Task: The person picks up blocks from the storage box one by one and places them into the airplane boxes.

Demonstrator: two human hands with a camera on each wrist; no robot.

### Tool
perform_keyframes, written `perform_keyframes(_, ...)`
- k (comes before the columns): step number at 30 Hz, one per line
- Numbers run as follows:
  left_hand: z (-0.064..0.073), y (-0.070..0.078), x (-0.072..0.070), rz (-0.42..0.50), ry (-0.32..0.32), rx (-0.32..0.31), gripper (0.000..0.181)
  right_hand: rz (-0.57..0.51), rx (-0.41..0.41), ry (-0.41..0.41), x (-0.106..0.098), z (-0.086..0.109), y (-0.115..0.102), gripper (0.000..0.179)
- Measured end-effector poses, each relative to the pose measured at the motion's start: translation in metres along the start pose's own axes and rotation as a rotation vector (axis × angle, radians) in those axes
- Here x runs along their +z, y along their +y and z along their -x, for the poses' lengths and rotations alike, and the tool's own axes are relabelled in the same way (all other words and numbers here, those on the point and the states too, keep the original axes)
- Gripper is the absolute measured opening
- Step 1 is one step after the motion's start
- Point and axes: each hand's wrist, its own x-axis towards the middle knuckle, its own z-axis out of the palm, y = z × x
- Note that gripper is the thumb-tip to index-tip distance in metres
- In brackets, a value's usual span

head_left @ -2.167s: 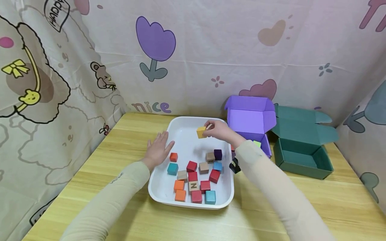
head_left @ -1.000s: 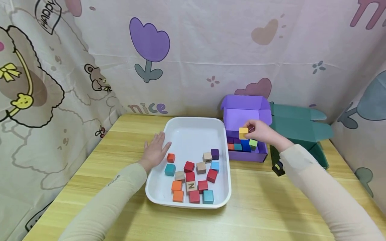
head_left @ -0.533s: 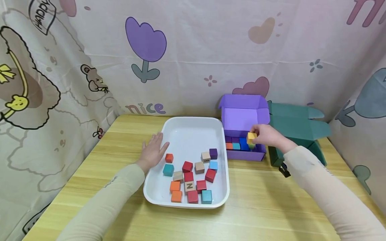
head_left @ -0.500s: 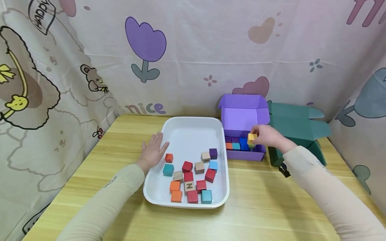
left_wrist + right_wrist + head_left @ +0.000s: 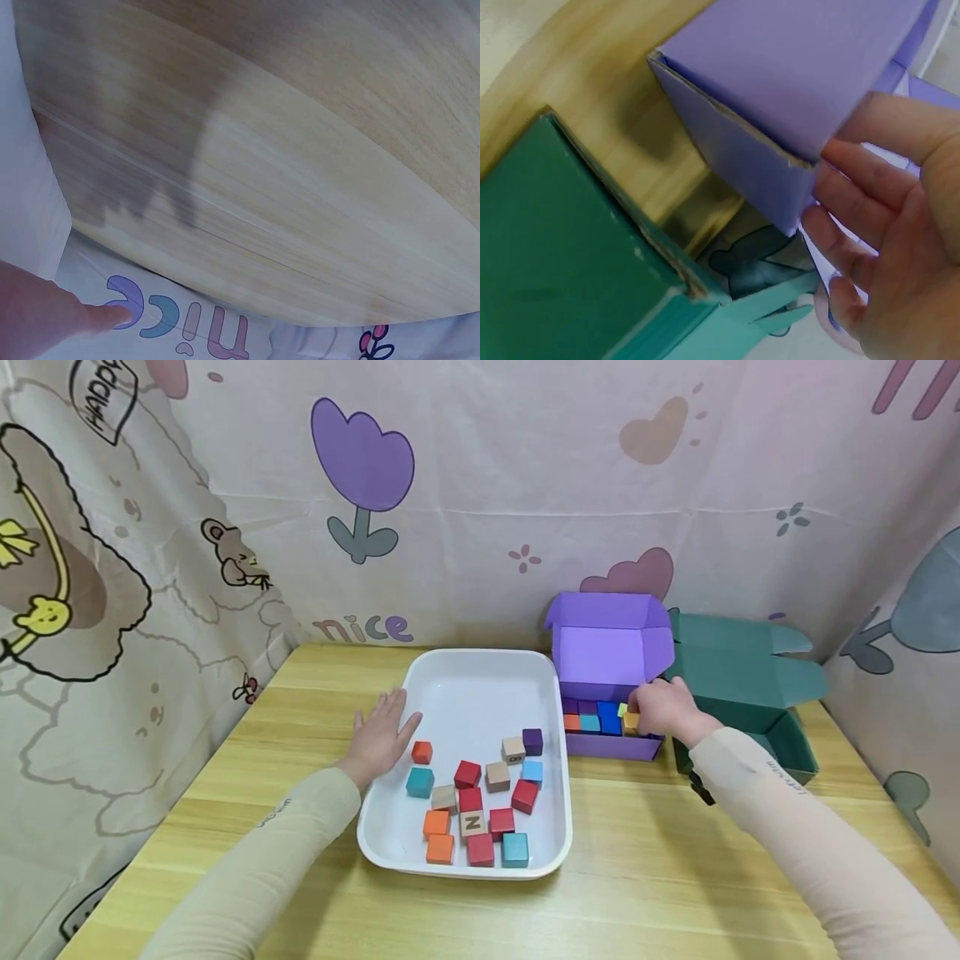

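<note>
Inside the open purple box (image 5: 613, 747), my right hand (image 5: 666, 708) pinches a yellow wooden block (image 5: 631, 723) at the right end. Blue blocks (image 5: 609, 716), a teal block (image 5: 589, 724) and an orange block (image 5: 572, 723) lie to its left; a bit of a light green block (image 5: 622, 709) shows behind. In the right wrist view, the thumb and fingers (image 5: 855, 202) reach over the purple wall, which hides their tips. My left hand (image 5: 379, 737) rests, fingers spread, at the left rim of the white tray (image 5: 480, 664). Only its thumb side shows in the left wrist view.
Several red, orange, teal, plain wood and other blocks lie in the tray's front half, among them a red block (image 5: 480, 850). A green box (image 5: 787, 747) stands open right of the purple one. A printed cloth (image 5: 480, 485) hangs behind the table (image 5: 637, 877).
My right hand has carried the yellow block from over the tray rightward to the purple box and lowered it inside. My left hand has stayed by the tray rim.
</note>
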Motion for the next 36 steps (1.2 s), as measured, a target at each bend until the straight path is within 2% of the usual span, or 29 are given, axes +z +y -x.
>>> perform_keyframes(4,0.001,0.001,-0.001,0.009,0.008,0.001,0.068,0.054,-0.009,0.041,0.004,-0.002,-0.004,0.011)
perform_keyframes(8,0.001,0.002,-0.001,0.007,0.004,-0.006,0.068,0.108,-0.003,0.071,0.009,-0.002,-0.009,0.017)
perform_keyframes(13,0.001,0.001,-0.002,0.009,0.004,-0.009,0.068,0.161,0.007,0.107,0.013,-0.001,-0.013,0.014)
perform_keyframes(22,0.0,0.0,0.0,0.01,0.002,-0.01,0.069,0.21,-0.006,0.114,0.014,-0.005,-0.013,0.023)
perform_keyframes(25,-0.002,0.0,0.0,0.01,0.005,-0.007,0.069,0.189,0.01,0.093,0.011,-0.006,-0.014,0.015)
perform_keyframes(28,-0.002,0.001,0.0,0.01,0.009,-0.007,0.069,0.141,0.036,0.11,0.006,-0.007,-0.015,0.002)
perform_keyframes(31,-0.001,0.001,-0.001,0.011,0.01,-0.004,0.069,0.065,0.061,0.149,-0.003,-0.009,-0.019,0.014)
perform_keyframes(36,-0.001,0.0,0.0,0.003,0.0,-0.008,0.069,-0.075,0.088,0.186,-0.024,-0.012,-0.031,0.023)
